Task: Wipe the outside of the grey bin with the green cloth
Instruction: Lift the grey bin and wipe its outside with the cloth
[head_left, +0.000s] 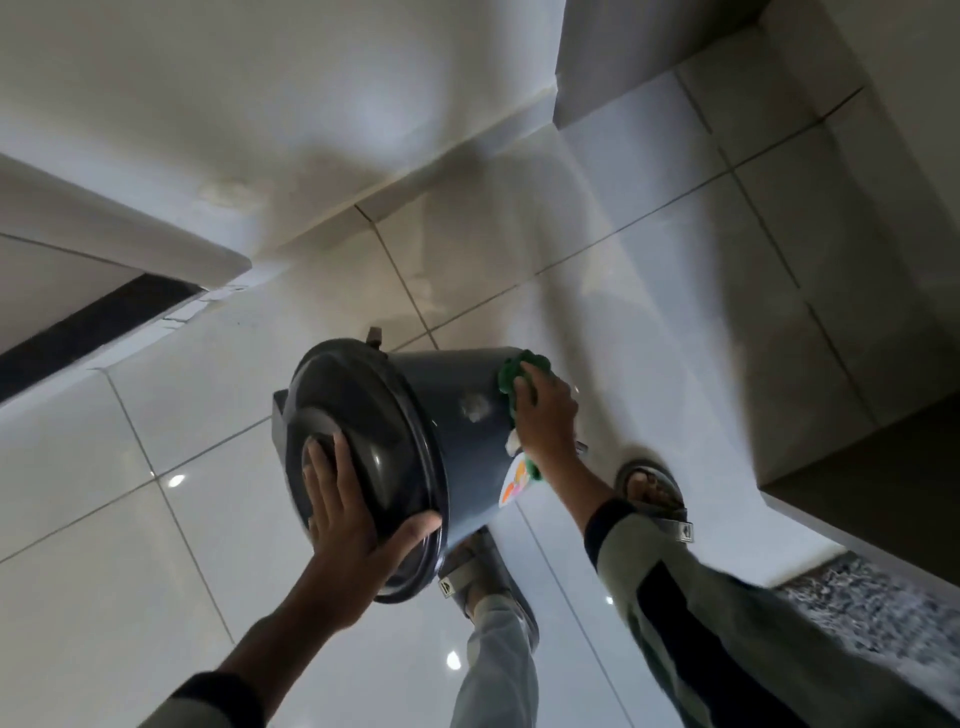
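Observation:
The grey bin (447, 395) is tilted over the tiled floor, its domed lid (363, 447) turned toward me. My left hand (348, 519) lies flat on the lid with fingers spread and the thumb hooked at the lid's rim. My right hand (545, 410) presses the green cloth (511, 374) against the bin's side wall near its base. Most of the cloth is hidden under the hand; a green bit shows below the wrist. A pale smudge and a coloured sticker (514, 483) mark the bin's side.
Glossy white floor tiles (156, 545) lie all around. My sandalled feet (652, 488) stand right behind and under the bin. A wall corner (130, 228) juts in at the left, a tiled step (831, 208) rises at the right, and a speckled surface (872, 608) lies lower right.

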